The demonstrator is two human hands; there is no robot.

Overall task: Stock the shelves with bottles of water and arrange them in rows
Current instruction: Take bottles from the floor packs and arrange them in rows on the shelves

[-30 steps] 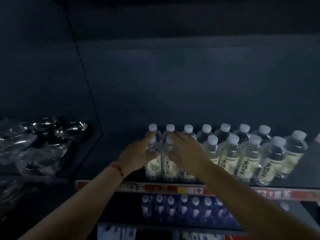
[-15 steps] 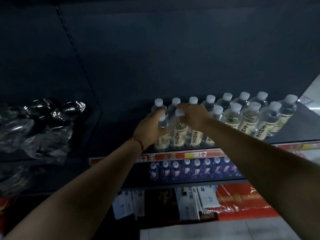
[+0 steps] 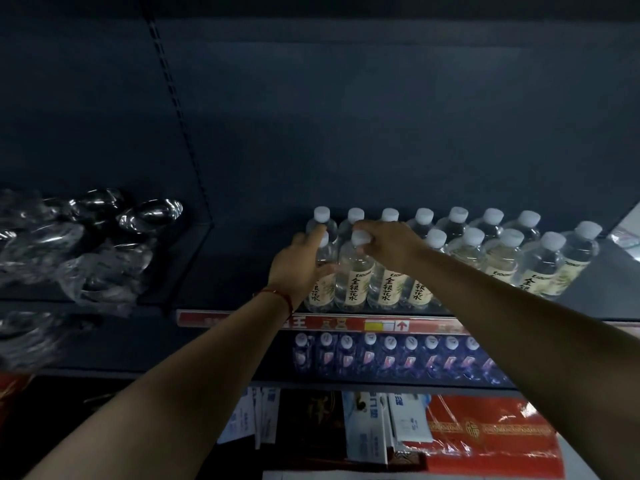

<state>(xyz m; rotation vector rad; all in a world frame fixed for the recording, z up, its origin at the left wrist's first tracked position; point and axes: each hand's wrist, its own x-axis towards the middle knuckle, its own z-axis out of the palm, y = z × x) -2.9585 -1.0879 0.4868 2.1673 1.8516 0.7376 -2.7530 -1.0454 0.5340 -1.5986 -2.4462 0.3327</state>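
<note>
Left hand (image 3: 298, 268) wraps leftmost front-row water bottle (image 3: 320, 285) on shelf (image 3: 242, 292). Right hand (image 3: 388, 245) grips top of adjacent bottle (image 3: 355, 271). Both bottles upright, touching, in front row.

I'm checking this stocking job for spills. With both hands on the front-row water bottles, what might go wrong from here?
1. The front-row bottles stand near the shelf edge; a pull outward might drop one.
2. The left hand grips the end bottle with bare shelf to its left, so a sideways nudge may topple it.
3. The right hand lies over caps; pressing unevenly could knock tightly packed neighbours.
</note>
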